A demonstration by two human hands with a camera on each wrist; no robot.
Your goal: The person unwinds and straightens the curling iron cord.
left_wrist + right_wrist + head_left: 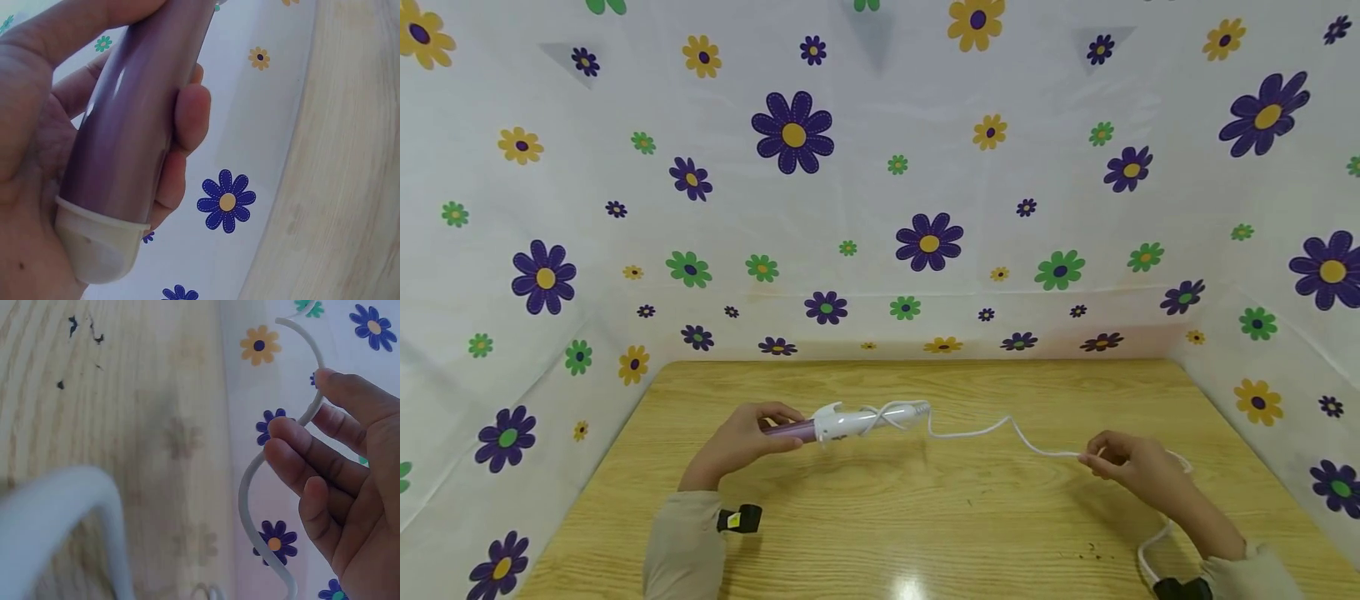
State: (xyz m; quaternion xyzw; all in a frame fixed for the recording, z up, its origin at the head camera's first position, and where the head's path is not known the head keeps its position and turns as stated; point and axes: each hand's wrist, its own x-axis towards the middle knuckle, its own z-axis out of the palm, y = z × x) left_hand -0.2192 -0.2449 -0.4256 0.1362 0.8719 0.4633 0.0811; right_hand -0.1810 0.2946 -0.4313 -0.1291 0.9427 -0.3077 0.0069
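A curling iron (850, 423) with a white handle and a purple barrel (134, 112) is held above the table at the centre left. My left hand (747, 437) grips it by the barrel, fingers wrapped round; a pale end cap (100, 247) shows by the palm in the left wrist view. White cord (970, 434) crosses over the handle and runs off to the right in a wavy line. There my right hand (1142, 473) pinches the cord (309, 412) between thumb and fingers. More cord passes behind that hand and down beside the right wrist.
The wooden table (925, 500) has dark marks (1090, 552) near its right front. White flowered sheeting (865, 200) stands behind the table and along both sides. Black straps with cameras (741, 518) sit at the wrists. A blurred loop of cord (69, 494) lies close to the right wrist camera.
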